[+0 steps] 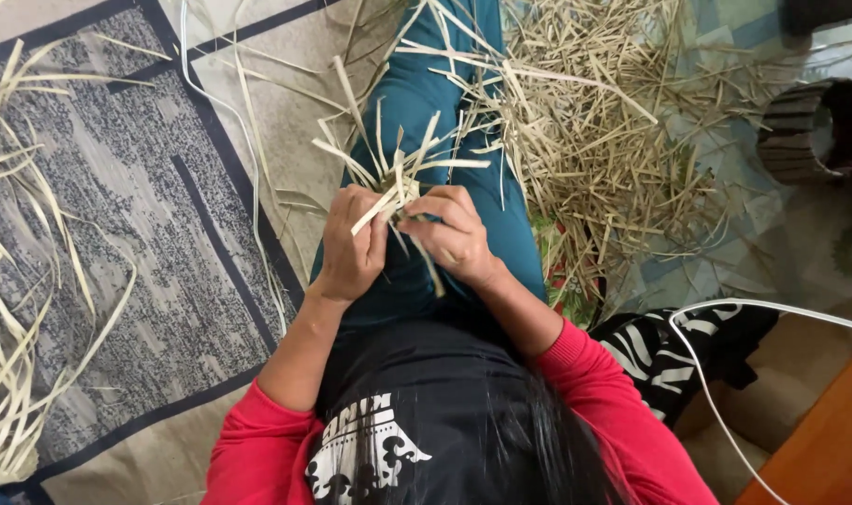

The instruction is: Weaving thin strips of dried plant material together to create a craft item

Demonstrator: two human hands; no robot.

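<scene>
Head view: left hand (351,248) and right hand (452,234) both pinch small pale dried-leaf strip bundle (398,178), mid-weave over teal-clad lap (416,103); folding strips needs firm grip.

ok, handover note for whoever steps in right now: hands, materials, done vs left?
Left hand and right hand: both pinch a small woven start of pale strips over the lap; loose ends fan upward.
Materials: cut strip pile to the right on the floor, long strips on the rug to the left.
Done: only a small knot of crossed strips.
Left: nearly all the weaving.
</scene>
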